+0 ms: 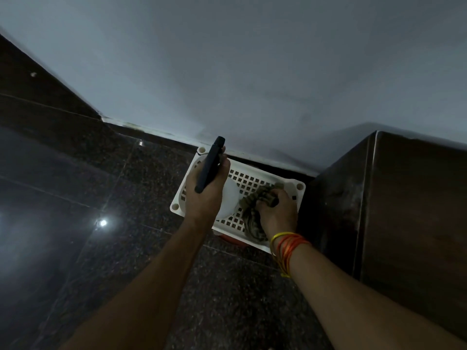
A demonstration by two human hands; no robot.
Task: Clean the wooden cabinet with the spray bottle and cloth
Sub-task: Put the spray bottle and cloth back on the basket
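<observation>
White plastic basket (290, 185) sat on dark floor by the wall, just beside wooden cabinet (404, 210). Left hand (206, 190) was curled round the spray bottle (228, 200), dark trigger head up, pale body w/ its base in the basket. Right hand (276, 210) had fingers bunched on the cloth (252, 205), which lay in the basket. Step looked like fetching supplies, cleaning not yet begun. Next prob: lift both clear, turn right to cabinet, aim nozzle at the wood.
</observation>
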